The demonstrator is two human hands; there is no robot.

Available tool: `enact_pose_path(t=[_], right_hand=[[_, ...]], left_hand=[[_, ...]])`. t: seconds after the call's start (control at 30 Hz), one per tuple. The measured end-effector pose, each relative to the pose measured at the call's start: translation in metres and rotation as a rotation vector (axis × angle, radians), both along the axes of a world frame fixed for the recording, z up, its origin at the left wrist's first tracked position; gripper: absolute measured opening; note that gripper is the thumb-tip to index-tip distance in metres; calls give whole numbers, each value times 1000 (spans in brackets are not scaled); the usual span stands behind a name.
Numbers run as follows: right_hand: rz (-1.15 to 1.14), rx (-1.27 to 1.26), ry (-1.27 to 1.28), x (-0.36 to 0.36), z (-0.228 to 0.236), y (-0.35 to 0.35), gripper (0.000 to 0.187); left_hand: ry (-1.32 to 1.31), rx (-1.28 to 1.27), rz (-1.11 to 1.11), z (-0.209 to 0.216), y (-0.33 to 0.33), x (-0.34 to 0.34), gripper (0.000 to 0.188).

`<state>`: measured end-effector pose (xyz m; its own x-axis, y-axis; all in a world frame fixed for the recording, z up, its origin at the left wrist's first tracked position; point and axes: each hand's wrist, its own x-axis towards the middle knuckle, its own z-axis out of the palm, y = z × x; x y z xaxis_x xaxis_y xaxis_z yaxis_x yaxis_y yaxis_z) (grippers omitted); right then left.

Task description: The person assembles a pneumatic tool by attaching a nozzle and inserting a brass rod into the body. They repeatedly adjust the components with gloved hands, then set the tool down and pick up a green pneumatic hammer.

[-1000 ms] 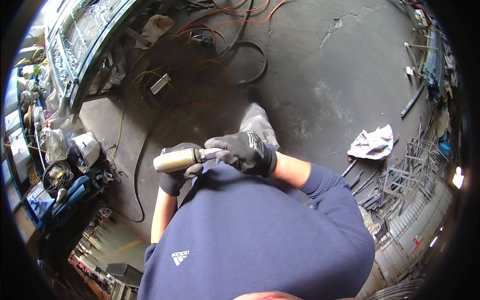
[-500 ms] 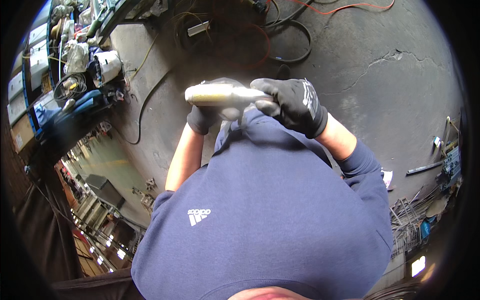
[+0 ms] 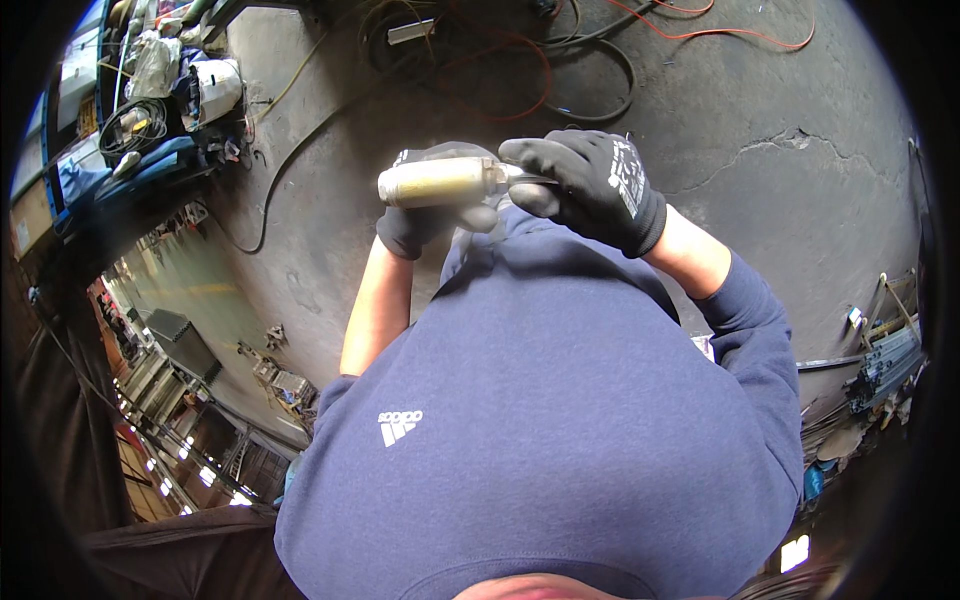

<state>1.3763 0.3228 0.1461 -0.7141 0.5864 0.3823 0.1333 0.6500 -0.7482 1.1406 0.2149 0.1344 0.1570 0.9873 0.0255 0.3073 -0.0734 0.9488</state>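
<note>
In front of my chest I hold a silver and pale-yellow cylinder [image 3: 437, 183], roughly level, narrowing to a metal neck on its right. Its exact kind does not show. My left hand [image 3: 408, 225], in a black glove with a grey fingertip showing, wraps round it from behind and below; the cylinder hides most of those fingers. Thumb and fingers of my gloved right hand [image 3: 595, 185] are closed at the neck end, where a thin dark flat piece shows between them.
Black hoses [image 3: 625, 75] and an orange cable [image 3: 740, 36] lie on the grey concrete floor [image 3: 730, 110] ahead. A cluttered rack [image 3: 160, 165] stands at the far left. Metal stock [image 3: 890, 355] lies at the right. A dark box [image 3: 180, 345] stands at the lower left.
The view has shifted a little. The right hand has moved slightly up and right, baring more of the cylinder's neck and the dark flat piece. Both hands still hold on.
</note>
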Motion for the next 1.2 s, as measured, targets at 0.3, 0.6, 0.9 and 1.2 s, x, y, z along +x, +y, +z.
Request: enact_pose_path(t=[0.3, 0.6, 0.9, 1.2], right_hand=[[152, 150, -82, -23, 9, -21, 38], [318, -1393, -350, -63, 21, -39, 36], [381, 74, -97, -88, 16, -56, 41], [433, -431, -157, -100, 35, -61, 28]], left_hand=[[29, 2, 87, 10, -35, -16, 46], [208, 2, 172, 0, -82, -43, 43], [-420, -27, 425, -19, -128, -39, 28], [-608, -122, 457, -35, -150, -41, 68]])
